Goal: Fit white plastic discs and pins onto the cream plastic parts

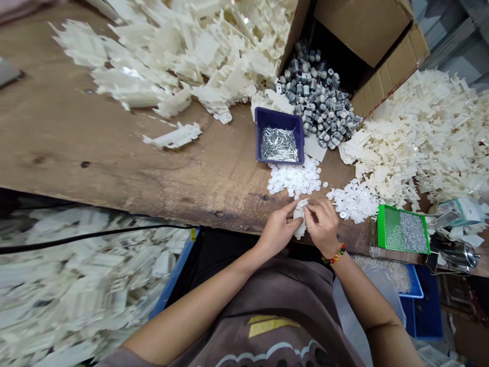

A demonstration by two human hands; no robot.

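A small white plastic part (300, 220) is held at the table's front edge. My left hand (279, 228) is closed round its left side, thumb on top. From the right, my right hand (322, 222) pinches at its upper end; anything tiny between those fingertips is hidden. Just beyond my hands lie white round discs (294, 178), with a second pile of small white rings (355, 201) to the right. A dark purple bin (261, 137) holding metal pins stands behind the discs.
Small grey motors (321, 97) spill from a cardboard box (389, 74). White plastic parts heap at back left (198, 51) and right (443, 137). A green tray (382, 227) of small metal pieces sits right. A black cable (95, 236) crosses lower left.
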